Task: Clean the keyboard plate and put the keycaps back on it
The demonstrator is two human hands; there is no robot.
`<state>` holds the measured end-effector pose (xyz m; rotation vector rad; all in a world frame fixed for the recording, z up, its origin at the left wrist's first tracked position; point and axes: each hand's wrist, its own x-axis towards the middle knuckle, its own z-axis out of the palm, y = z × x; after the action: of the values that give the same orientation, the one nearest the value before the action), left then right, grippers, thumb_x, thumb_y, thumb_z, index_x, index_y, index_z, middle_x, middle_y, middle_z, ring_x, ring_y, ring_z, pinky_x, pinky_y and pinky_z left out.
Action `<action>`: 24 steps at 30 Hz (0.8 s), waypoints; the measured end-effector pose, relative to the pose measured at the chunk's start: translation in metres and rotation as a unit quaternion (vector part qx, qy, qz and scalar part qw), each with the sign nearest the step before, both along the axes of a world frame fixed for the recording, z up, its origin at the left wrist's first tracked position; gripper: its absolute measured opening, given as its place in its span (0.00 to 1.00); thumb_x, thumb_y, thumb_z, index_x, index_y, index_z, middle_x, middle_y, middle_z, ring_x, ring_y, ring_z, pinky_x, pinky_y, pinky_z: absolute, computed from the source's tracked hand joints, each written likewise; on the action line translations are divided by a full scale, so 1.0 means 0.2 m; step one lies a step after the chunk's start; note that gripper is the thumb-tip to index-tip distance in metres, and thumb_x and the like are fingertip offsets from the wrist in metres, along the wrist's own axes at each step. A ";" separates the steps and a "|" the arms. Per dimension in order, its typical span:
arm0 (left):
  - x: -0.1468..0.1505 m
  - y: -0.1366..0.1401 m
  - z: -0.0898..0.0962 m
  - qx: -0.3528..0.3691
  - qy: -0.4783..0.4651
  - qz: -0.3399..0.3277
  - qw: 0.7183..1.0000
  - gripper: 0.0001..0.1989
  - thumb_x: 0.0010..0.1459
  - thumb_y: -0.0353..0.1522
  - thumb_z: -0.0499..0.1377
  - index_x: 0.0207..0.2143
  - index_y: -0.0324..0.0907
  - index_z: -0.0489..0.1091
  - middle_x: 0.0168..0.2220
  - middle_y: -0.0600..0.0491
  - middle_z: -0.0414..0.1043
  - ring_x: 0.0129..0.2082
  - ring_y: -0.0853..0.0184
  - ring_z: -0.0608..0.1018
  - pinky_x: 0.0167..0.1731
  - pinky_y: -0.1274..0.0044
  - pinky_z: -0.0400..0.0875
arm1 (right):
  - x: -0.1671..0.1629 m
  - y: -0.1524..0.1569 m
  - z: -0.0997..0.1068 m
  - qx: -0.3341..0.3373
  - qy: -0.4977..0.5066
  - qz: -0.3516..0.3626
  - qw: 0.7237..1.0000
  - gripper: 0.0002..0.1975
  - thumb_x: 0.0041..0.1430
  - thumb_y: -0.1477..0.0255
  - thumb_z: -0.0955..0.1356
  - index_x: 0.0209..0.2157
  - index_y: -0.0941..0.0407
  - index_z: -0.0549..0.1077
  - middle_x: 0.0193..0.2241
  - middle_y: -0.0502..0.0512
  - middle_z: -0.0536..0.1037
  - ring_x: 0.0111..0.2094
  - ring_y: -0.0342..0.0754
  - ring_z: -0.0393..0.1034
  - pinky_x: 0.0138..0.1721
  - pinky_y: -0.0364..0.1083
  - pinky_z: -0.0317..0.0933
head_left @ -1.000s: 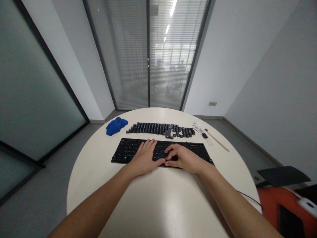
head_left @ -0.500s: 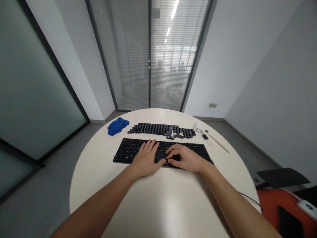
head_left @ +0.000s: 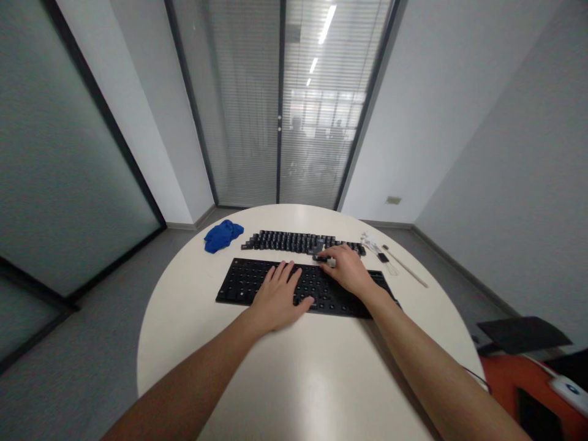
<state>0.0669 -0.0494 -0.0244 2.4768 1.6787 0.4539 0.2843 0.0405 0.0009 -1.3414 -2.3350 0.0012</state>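
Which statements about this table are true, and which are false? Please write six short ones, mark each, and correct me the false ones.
1. The left hand rests with spread fingers on the black keyboard. True.
2. The loose keycaps lie between the black keyboard and the person. False; they lie on its far side.
3. The right hand is at the loose keycaps. True.
4. The blue cloth lies right of the loose keycaps. False; it lies to their left.
5. The thin stick lies right of the loose keycaps. True.
6. The round table has a black top. False; its top is pale.
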 end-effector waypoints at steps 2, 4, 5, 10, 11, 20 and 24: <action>0.00 0.00 0.00 0.000 0.006 0.005 1.000 0.38 0.64 0.52 0.51 0.68 0.38 0.56 0.72 0.42 0.47 0.72 0.51 0.49 0.69 0.57 0.43 | -0.01 0.04 0.02 -0.011 -0.007 -0.002 1.000 0.11 0.61 0.70 0.70 0.45 0.54 0.81 0.45 0.54 0.82 0.49 0.56 0.70 0.53 0.52 0.62; 0.00 0.00 0.00 0.000 0.009 0.007 1.000 0.38 0.64 0.52 0.51 0.68 0.38 0.56 0.72 0.43 0.47 0.72 0.51 0.49 0.69 0.57 0.43 | -0.03 0.07 0.04 -0.014 -0.026 -0.018 0.999 0.11 0.61 0.71 0.70 0.44 0.53 0.81 0.45 0.54 0.82 0.49 0.56 0.71 0.53 0.52 0.62; 0.01 0.00 0.00 0.000 0.010 0.008 1.000 0.38 0.64 0.52 0.51 0.68 0.38 0.56 0.72 0.43 0.47 0.71 0.51 0.50 0.69 0.58 0.44 | -0.04 0.09 0.04 -0.016 -0.042 -0.027 0.999 0.11 0.61 0.72 0.70 0.45 0.53 0.81 0.45 0.54 0.82 0.49 0.56 0.71 0.53 0.52 0.62; 0.01 0.00 0.00 0.005 0.004 0.009 1.000 0.38 0.63 0.52 0.52 0.67 0.37 0.57 0.71 0.42 0.49 0.71 0.50 0.51 0.68 0.57 0.45 | -0.09 0.13 0.03 -0.032 -0.108 -0.036 0.993 0.13 0.58 0.71 0.72 0.45 0.52 0.81 0.46 0.56 0.82 0.52 0.59 0.68 0.54 0.54 0.60; 0.01 0.00 0.00 0.008 0.003 0.009 1.000 0.38 0.63 0.52 0.52 0.67 0.38 0.57 0.71 0.42 0.49 0.71 0.50 0.51 0.68 0.57 0.45 | -0.10 0.13 0.03 -0.035 -0.113 -0.036 0.992 0.12 0.58 0.71 0.72 0.45 0.52 0.81 0.45 0.56 0.82 0.52 0.59 0.68 0.54 0.54 0.60; 0.00 0.00 -0.02 0.026 0.000 0.001 1.000 0.37 0.64 0.51 0.53 0.67 0.38 0.57 0.71 0.42 0.49 0.71 0.50 0.51 0.68 0.55 0.46 | -0.14 0.12 0.04 -0.029 -0.136 -0.019 0.990 0.10 0.61 0.73 0.70 0.43 0.53 0.81 0.42 0.58 0.83 0.48 0.58 0.71 0.49 0.53 0.60; 0.01 0.00 -0.01 0.022 0.002 0.005 1.000 0.37 0.63 0.51 0.54 0.67 0.38 0.58 0.71 0.42 0.50 0.71 0.50 0.51 0.68 0.56 0.47 | -0.12 0.06 0.08 -0.008 -0.111 0.017 0.994 0.10 0.62 0.71 0.70 0.43 0.54 0.81 0.42 0.57 0.83 0.47 0.58 0.72 0.49 0.52 0.61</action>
<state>0.0683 -0.0488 -0.0258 2.5023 1.7016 0.4943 0.2596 0.0533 0.0165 -1.3719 -2.5450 -0.1251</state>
